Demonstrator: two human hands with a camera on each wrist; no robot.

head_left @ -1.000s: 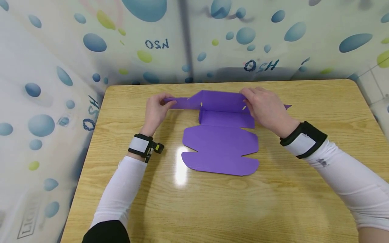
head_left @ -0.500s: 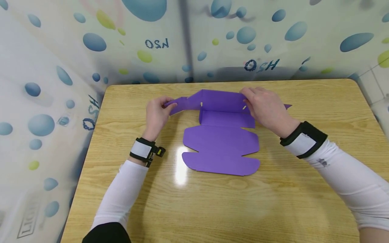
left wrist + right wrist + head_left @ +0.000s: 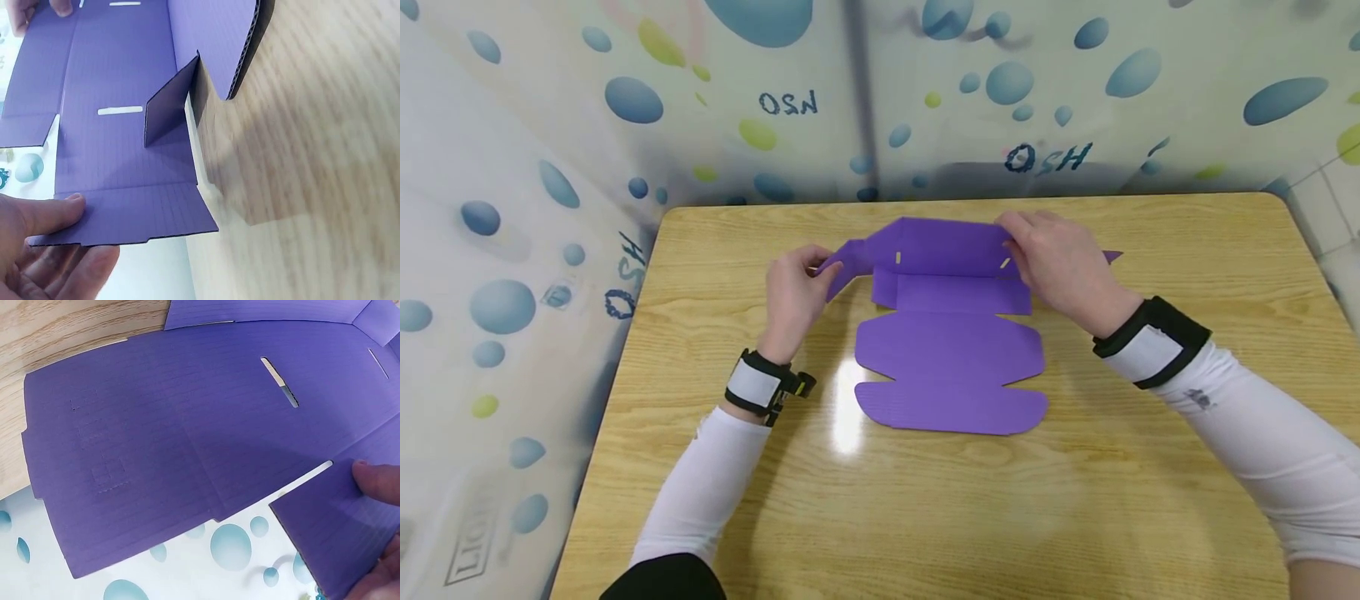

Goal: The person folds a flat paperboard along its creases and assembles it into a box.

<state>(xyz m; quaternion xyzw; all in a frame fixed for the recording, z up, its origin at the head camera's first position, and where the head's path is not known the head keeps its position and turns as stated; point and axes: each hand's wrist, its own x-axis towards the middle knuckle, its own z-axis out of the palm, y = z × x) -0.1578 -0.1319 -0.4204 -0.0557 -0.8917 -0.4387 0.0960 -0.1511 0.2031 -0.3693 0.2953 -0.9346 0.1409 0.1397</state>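
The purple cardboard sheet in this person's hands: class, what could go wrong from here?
1. The left hand pinches the bent end flap, so too hard a pull might crease it off its fold line.
2. The small tab juts up at an angle and could get crumpled or caught.
3. Both hands are at the far side; the near panel lies unheld, so the cardboard might slide.

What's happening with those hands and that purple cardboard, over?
Left hand pinches end flap; right hand grips raised panel near its upper edge. Purple corrugated cardboard box blank partly folded, not yet closed. Nothing visibly blocking either hand.
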